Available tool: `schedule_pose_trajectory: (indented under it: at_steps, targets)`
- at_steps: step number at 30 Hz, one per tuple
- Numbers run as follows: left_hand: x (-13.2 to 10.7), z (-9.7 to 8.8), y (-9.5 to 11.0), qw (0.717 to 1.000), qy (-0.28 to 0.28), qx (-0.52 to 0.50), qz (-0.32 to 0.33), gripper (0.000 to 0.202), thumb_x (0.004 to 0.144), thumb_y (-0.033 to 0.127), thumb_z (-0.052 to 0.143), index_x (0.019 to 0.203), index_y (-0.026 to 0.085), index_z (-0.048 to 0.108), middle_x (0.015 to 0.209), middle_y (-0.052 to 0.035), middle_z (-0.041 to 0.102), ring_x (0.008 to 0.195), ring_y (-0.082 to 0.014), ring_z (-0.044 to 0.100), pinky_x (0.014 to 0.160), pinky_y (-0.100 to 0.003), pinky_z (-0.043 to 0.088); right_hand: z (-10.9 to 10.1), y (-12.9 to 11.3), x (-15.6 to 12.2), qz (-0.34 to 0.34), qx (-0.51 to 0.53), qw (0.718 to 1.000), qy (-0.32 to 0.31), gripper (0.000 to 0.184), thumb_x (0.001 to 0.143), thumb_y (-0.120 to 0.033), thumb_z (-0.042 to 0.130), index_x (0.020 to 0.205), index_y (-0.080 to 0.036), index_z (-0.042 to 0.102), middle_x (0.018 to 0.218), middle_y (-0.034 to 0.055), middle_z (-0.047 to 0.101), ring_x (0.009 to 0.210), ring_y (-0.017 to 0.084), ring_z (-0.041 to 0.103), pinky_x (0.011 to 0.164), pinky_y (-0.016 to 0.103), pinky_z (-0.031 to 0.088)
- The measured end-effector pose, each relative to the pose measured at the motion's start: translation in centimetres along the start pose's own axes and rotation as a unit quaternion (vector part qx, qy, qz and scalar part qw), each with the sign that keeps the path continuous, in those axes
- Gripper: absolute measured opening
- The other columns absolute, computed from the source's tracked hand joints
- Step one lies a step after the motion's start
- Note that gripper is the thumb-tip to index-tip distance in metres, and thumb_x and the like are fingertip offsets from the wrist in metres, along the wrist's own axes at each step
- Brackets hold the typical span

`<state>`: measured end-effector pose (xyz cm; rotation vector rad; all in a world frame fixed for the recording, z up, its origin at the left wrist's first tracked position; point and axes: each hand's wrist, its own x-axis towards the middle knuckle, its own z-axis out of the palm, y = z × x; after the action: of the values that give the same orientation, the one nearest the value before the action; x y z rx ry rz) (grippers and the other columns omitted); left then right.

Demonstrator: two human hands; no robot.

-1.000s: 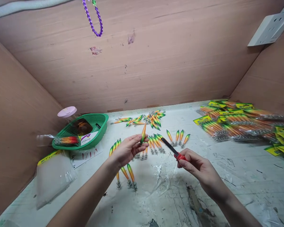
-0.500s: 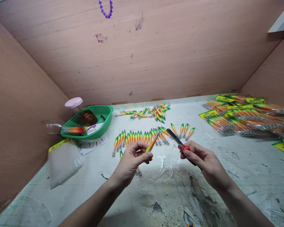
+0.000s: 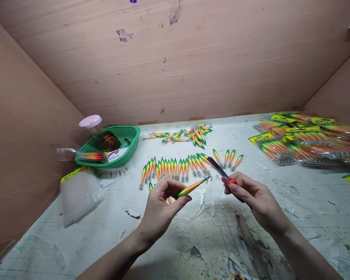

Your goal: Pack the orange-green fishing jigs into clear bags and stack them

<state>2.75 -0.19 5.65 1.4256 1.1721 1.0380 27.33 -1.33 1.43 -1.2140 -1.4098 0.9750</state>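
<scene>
Between thumb and fingers, my left hand [image 3: 163, 202] pinches a green-and-orange fishing lure [image 3: 191, 188], its hooked end pointing right. My right hand [image 3: 255, 194] is closed round the red grip of a utility knife [image 3: 221, 171], whose dark blade points up and left, just beyond the lure's hooks. Blade and hooks look slightly apart. Behind my hands stands a row of similar lures [image 3: 166, 167], with several more lures [image 3: 231, 156] to its right. A loose pile of lures [image 3: 196, 136] lies farther back. One or two lures are partly hidden by my left hand.
A green basket [image 3: 132, 149] at left holds a packet of red lures [image 3: 91, 156] and a pink-lidded jar [image 3: 90, 121]. Clear plastic bags [image 3: 81, 198] lie before it. Packaged lures [image 3: 297, 142] are heaped at right. Wooden panels [image 3: 192, 70] enclose the worn table [image 3: 169, 249].
The lure in my left hand has turned from pointing steeply up to lying flatter, hooks toward the knife. My right hand keeps its grip. The view has shifted slightly.
</scene>
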Motion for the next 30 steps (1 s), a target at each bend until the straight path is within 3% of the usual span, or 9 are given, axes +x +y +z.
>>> schedule_pose_trajectory:
  at_steps: [3,7,11,15,21,24,27,30]
  targets:
    - [-0.2,-0.1,0.1,0.999,-0.021,-0.019,-0.03,0.015,0.072,0.025,0.077,0.079,0.02,0.066,0.074,0.0,0.06,0.066,-0.0128,0.056,0.062,-0.026,0.047,-0.1,0.0,0.0,0.001,-0.002,1.0,-0.003,0.037,0.088,-0.052,0.058,0.068,-0.021,0.061,0.074,0.0042,0.056,0.065,0.015,0.046,0.056,0.028,0.039]
    - [-0.3,0.0,-0.3,0.984,-0.042,-0.138,-0.101,0.034,0.074,0.036,0.076,0.102,0.018,0.067,0.068,0.0027,0.053,0.062,-0.0118,0.053,0.057,-0.024,0.045,-0.5,-0.1,-0.2,-0.026,-0.006,0.999,-0.034,0.036,0.089,-0.049,0.058,0.066,-0.021,0.055,0.078,0.005,0.056,0.072,0.018,0.052,0.062,0.03,0.042]
    - [-0.4,0.2,-1.1,0.973,-0.052,-0.194,-0.113,0.035,0.076,0.041,0.075,0.098,0.017,0.062,0.075,0.0024,0.051,0.058,-0.0086,0.047,0.053,-0.023,0.042,0.1,-0.8,-0.9,-0.06,-0.068,0.991,-0.1,0.032,0.088,-0.04,0.063,0.066,-0.021,0.05,0.082,0.0042,0.056,0.073,0.017,0.055,0.063,0.03,0.044]
    - [-0.7,0.6,-1.8,0.975,-0.089,-0.177,-0.101,0.028,0.085,0.042,0.065,0.098,0.019,0.056,0.089,-0.0007,0.057,0.055,-0.0061,0.04,0.051,-0.023,0.034,1.2,-1.6,-1.5,-0.095,-0.121,0.982,-0.111,0.028,0.091,-0.034,0.058,0.067,-0.021,0.05,0.079,0.0035,0.057,0.07,0.015,0.056,0.06,0.027,0.044]
    - [-1.2,1.0,-2.4,0.979,-0.089,-0.15,-0.105,0.038,0.093,0.049,0.051,0.116,0.018,0.056,0.067,0.0057,0.035,0.057,-0.0088,0.029,0.055,-0.023,0.028,1.7,-1.6,-1.4,-0.123,-0.155,0.972,-0.127,0.024,0.092,-0.027,0.058,0.069,-0.02,0.052,0.077,0.0014,0.056,0.068,0.012,0.056,0.06,0.022,0.044]
    - [-1.3,1.2,-2.6,0.977,-0.085,-0.163,-0.108,0.041,0.092,0.051,0.052,0.116,0.018,0.057,0.069,0.0054,0.039,0.053,-0.0072,0.026,0.05,-0.022,0.024,1.8,-1.7,-1.4,-0.13,-0.16,0.97,-0.13,0.024,0.092,-0.026,0.057,0.069,-0.02,0.053,0.076,0.0009,0.056,0.068,0.011,0.056,0.06,0.021,0.044]
    - [-1.3,1.1,-2.8,0.982,-0.076,-0.145,-0.099,0.038,0.092,0.048,0.053,0.117,0.02,0.059,0.074,0.0033,0.046,0.053,-0.0066,0.031,0.05,-0.021,0.027,1.9,-1.7,-1.4,-0.131,-0.164,0.969,-0.129,0.024,0.092,-0.026,0.057,0.069,-0.02,0.053,0.076,0.0008,0.057,0.067,0.011,0.056,0.059,0.021,0.045]
    - [-1.4,0.9,-2.9,0.995,-0.044,-0.06,-0.062,0.034,0.094,0.042,0.052,0.12,0.023,0.062,0.075,0.0009,0.05,0.064,-0.0104,0.045,0.06,-0.022,0.039,1.9,-1.6,-1.3,-0.128,-0.164,0.969,-0.131,0.023,0.091,-0.026,0.058,0.069,-0.02,0.053,0.076,0.001,0.058,0.069,0.011,0.057,0.06,0.021,0.045]
